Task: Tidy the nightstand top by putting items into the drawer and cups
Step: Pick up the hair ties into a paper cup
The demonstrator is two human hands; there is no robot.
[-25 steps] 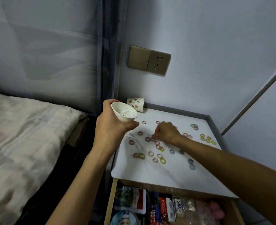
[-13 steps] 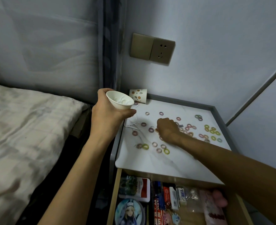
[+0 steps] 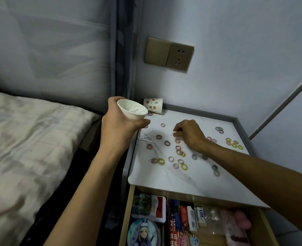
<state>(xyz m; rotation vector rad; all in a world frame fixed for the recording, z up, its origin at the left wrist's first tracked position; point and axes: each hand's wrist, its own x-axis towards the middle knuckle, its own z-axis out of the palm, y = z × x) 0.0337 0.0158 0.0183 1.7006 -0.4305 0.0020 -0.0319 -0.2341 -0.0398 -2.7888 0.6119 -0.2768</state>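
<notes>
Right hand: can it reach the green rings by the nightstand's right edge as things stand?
Probably yes. The right hand sits just left of the green rings on the same nightstand top, with nothing standing between them.

The bench (image 3: 191, 180) is set at centre right of the frame, with a bed (image 3: 31, 139) to its left and a wall socket (image 3: 169, 54) above. Rings (image 3: 167, 143) are scattered over it, and a cup (image 3: 153, 105) is laid sideways at its upper-left corner. A second cup (image 3: 132, 111) is held by the left hand (image 3: 119, 121) beside that corner. An open drawer (image 3: 127, 219) is seen below.
</notes>
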